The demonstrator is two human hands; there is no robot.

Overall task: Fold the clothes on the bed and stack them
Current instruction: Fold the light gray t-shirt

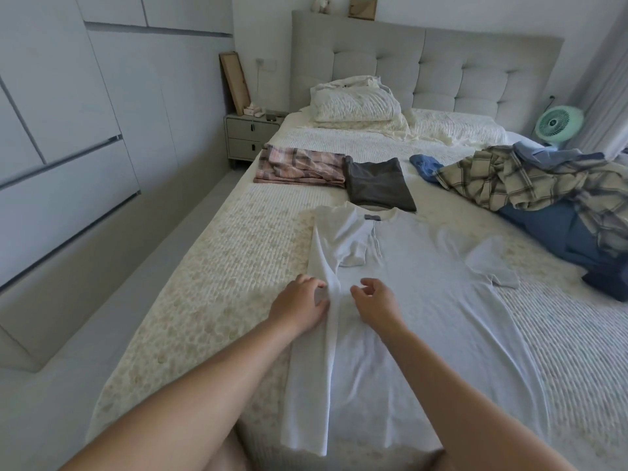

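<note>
White tee (pixel 424 300) flat on bed (pixel 204 266), long axis toward headboard, left side folded in | my left hand (pixel 299 305) pinches that fold | right hand (pixel 375 300) just beside, fingers loosely curled, holding nothing | unfolded sleeve lies right, right hand nearer

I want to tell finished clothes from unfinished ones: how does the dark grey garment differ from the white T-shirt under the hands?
The dark grey garment is folded into a compact rectangle; the white T-shirt lies spread out, only its left side and sleeve folded inward. The grey one lies untouched farther up the bed; the white one lies near, with the left hand on its folded edge and the right hand just above it. Both lie flat on the bedspread.
</note>
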